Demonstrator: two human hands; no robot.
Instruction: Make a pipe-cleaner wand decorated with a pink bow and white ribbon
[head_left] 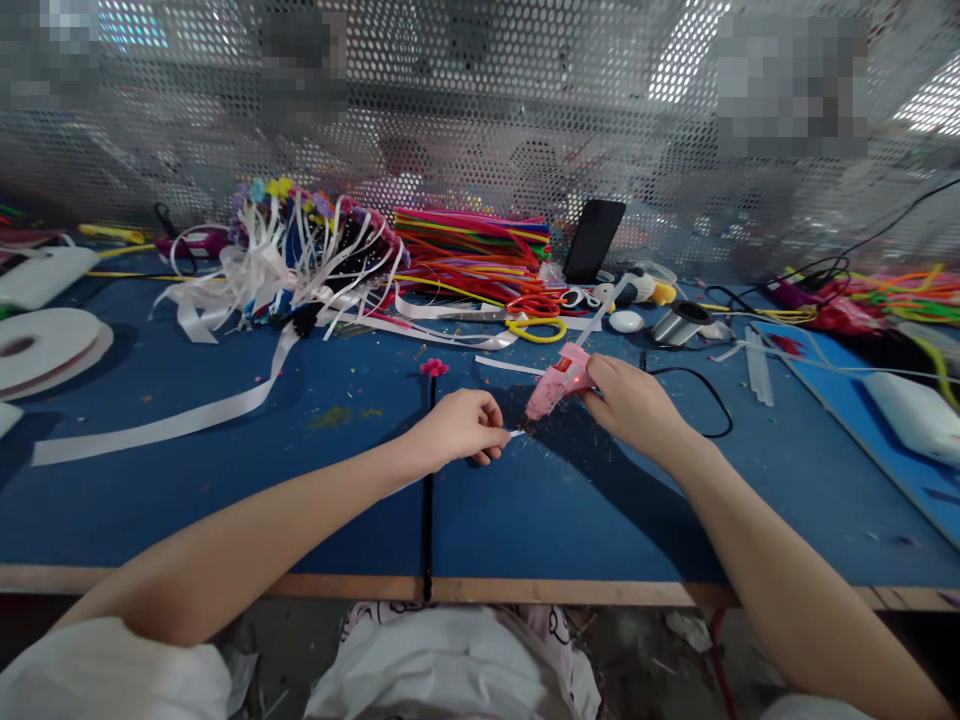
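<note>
My right hand (pixel 630 400) is closed around a pink hot glue gun (pixel 559 382), its nozzle pointing down and to the left. A translucent glue stick (pixel 604 312) sticks up from the gun's back end. Just left of the nozzle, my left hand (pixel 469 428) pinches a small white strip (pixel 516 433), probably ribbon, whose tip lies close under the nozzle. Whether glue touches it, I cannot tell. Under my left wrist a black stem (pixel 427 520) with a pink flower (pixel 434 368) at its top lies on the blue table (pixel 360 520), reaching over the front edge.
Ribboned flower stems (pixel 300 250) are heaped at the back left, beside colourful pipe cleaners (pixel 472 260). Yellow-handled scissors (pixel 536 328), a phone (pixel 594 240) and a metal spool (pixel 681 322) stand behind my hands. Left lie a ribbon roll (pixel 67 345) and a long white ribbon (pixel 172 435).
</note>
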